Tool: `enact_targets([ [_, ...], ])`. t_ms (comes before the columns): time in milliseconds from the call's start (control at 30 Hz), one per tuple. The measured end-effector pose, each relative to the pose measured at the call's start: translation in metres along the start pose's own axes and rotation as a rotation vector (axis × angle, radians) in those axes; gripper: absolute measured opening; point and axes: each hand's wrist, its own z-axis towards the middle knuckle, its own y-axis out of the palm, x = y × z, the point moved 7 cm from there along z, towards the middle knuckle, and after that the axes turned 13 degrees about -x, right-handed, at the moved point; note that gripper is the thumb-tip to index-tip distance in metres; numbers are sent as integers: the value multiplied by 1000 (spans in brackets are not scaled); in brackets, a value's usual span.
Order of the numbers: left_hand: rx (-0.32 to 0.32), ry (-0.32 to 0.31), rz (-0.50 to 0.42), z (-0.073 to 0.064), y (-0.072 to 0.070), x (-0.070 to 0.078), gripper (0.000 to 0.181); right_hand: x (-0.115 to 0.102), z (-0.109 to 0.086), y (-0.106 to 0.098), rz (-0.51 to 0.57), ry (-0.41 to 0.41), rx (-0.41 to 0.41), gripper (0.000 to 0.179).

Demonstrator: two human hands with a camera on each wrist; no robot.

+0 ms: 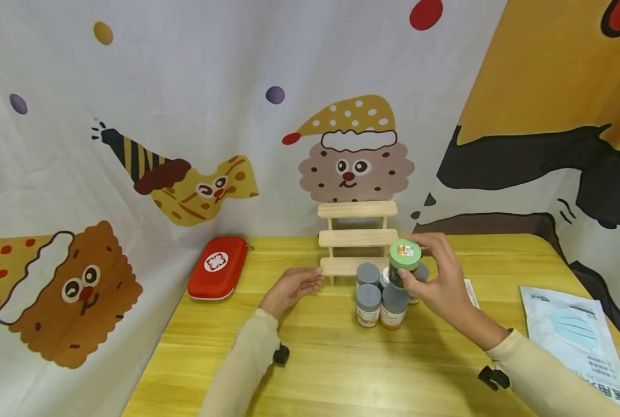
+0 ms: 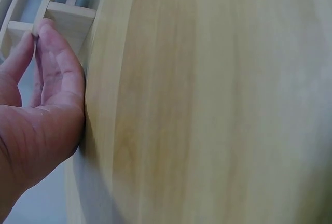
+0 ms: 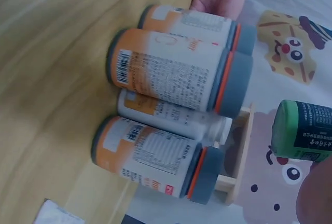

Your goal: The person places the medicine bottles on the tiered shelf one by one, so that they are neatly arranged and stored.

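Note:
A small three-tier wooden stand (image 1: pixel 358 237) stands against the back curtain. At the left end of its lowest shelf, my left hand (image 1: pixel 293 286) pinches the board between thumb and fingertips, clearest in the left wrist view. My right hand (image 1: pixel 442 289) grips a dark bottle with a green lid (image 1: pixel 405 255), raised over a cluster of pill bottles. Several grey-lidded bottles (image 1: pixel 368 304) with orange and white labels stand in that cluster, in front of the stand's right side. Among them is a slimmer white bottle (image 3: pixel 166 117), mostly hidden in the head view.
On the table's left lies a red zipped first-aid case (image 1: pixel 216 268). A face-mask packet (image 1: pixel 573 330) lies flat at the right edge. Behind my right hand, a small white packet (image 1: pixel 471 293) is partly covered. The patterned curtain (image 1: pixel 268 191) hangs along the table's back edge.

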Motion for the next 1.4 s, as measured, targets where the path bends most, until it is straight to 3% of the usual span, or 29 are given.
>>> enact_targets([
  [133,-4,-9,3,-1,0,1,29,5,13,-2,20,36,-3,64],
  [400,3,-2,-8,2,-4,3,31,8,58,-2,22,124,42,65],
  [533,8,-1,-2,2,-4,2,32,15,72,8,60,149,38,62],
  [767,24,-9,-4,2,-4,0,33,34,94,29,253,278,12,57],
  [933,25,-11,-20,3,-3,-1,30,53,107,38,335,339,6,56],
  [1133,25,-12,-25,3,-3,-2,31,71,123,49,369,372,-6,56],
  [1400,22,-18,-32,2,-4,-2,31,80,143,63,383,397,-41,58],
])
